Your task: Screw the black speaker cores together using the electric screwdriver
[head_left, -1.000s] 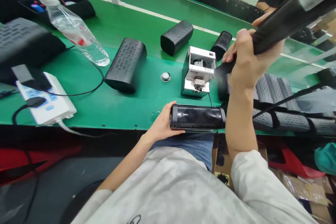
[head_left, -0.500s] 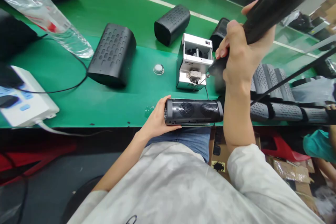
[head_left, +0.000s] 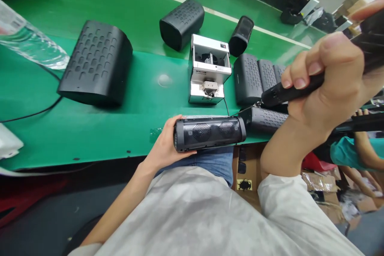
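My left hand (head_left: 164, 144) is closed around the left end of a black speaker (head_left: 211, 133). The speaker lies on its side at the table's front edge, its two round perforated areas facing up. In my right hand (head_left: 333, 68) is a black electric screwdriver (head_left: 279, 93), gripped with the fingers wrapped round it. Its thin bit points left and down, and the tip is close to the speaker's upper right corner; whether they touch I cannot tell. Behind the speaker stands a white screw feeder (head_left: 210, 70) with an open top window.
Black textured speaker housings stand left (head_left: 96, 62), behind (head_left: 182, 22) and right (head_left: 247, 78) of the feeder. A water bottle (head_left: 33, 38) leans in at the far left, near a cable and a white power strip (head_left: 9, 142). A co-worker's arm in a teal sleeve (head_left: 348, 152) shows at right.
My right hand has brought the screwdriver down from above the feeder, so its bit is now at the speaker's right end. The view has shifted; my left hand still holds the speaker.
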The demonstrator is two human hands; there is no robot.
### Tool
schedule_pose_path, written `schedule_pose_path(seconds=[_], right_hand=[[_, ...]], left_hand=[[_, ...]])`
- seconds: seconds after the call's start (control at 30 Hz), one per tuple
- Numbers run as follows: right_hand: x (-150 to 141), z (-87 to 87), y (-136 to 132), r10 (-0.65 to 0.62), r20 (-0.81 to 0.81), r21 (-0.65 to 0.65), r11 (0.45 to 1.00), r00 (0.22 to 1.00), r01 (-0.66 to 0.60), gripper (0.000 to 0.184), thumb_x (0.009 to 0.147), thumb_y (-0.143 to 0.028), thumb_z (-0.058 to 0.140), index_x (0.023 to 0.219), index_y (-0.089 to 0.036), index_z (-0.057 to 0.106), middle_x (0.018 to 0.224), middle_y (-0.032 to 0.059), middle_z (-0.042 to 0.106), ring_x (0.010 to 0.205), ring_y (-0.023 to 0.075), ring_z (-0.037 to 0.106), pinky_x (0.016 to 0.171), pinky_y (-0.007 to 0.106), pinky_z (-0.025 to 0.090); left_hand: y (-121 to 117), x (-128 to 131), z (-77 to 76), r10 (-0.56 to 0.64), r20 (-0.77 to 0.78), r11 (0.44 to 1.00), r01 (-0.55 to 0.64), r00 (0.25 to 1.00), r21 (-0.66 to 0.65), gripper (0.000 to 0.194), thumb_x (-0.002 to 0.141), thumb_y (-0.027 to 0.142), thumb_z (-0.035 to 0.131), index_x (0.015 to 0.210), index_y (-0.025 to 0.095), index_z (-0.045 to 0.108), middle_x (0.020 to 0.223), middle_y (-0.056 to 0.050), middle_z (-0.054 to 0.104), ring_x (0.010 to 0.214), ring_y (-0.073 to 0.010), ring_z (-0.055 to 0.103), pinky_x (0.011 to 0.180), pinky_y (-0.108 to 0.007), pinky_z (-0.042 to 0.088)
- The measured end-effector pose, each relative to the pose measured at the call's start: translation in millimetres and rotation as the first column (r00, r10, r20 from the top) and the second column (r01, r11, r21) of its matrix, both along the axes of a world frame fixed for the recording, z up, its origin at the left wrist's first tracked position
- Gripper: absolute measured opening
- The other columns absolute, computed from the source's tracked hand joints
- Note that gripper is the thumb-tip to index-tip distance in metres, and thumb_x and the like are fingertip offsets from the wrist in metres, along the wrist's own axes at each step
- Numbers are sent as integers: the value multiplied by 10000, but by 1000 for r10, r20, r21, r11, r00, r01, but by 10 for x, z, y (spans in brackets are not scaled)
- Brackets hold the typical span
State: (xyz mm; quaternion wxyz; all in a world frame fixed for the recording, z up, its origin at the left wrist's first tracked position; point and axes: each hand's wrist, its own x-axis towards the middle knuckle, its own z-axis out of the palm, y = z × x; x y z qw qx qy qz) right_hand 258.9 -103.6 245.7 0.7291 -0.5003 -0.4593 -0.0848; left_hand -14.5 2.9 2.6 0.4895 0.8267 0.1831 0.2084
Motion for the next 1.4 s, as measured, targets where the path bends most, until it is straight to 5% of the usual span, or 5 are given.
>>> schedule_pose_path(seconds=[0.67, 0.83, 1.0, 1.23, 1.4], right_hand=[[-38, -673, 54, 191, -322, -70, 972, 927, -225, 347, 965, -329, 972, 1051, -263, 642, 712, -91, 594, 425, 96, 499, 404, 243, 463], [-4, -701, 77, 200, -340, -94, 965, 919, -245, 338, 1025, -401, 925, 1033, -280, 610, 733, -75, 590, 418, 115, 499, 386, 283, 484], [-15, -709, 60, 215, -379, -92, 959, 900, -268, 375, 1002, -434, 953, 1005, -277, 612, 699, -76, 575, 409, 119, 496, 387, 279, 475], [-6, -686, 101, 217, -351, -133, 951, 911, -278, 477, 987, -538, 965, 967, -252, 584, 605, -82, 552, 407, 123, 502, 412, 267, 480], [30, -462, -13, 227, -335, -182, 937, 914, -299, 563, 841, -569, 1059, 1081, -276, 643, 619, -104, 571, 408, 134, 511, 422, 280, 470]], left_hand=[[-30, -132, -44, 82, -23, 997, -82, 996, 2, 1158, 812, 409, 1070, 1752, 338, 397, 1671, -176, 645, 1521, -456, 731, 1296, -698, 613], [92, -135, -268, 137, 21, 990, -138, 990, 32, 1290, 703, 444, 1066, 1782, 584, 373, 1640, -87, 700, 1408, -574, 788, 1106, -889, 681], [127, -116, -232, 119, 33, 991, -121, 992, 55, 1420, 610, 468, 1091, 1750, 758, 296, 1573, -26, 740, 1326, -614, 815, 973, -934, 709], [106, -99, -298, 130, 1, 990, -130, 991, 60, 1197, 781, 385, 1015, 1777, 417, 351, 1606, -166, 691, 1382, -535, 800, 1111, -836, 685], [50, -50, -94, 61, -25, 997, -60, 998, 56, 1146, 849, 470, 1029, 1746, 295, 337, 1663, -210, 620, 1536, -458, 711, 1299, -705, 591]])
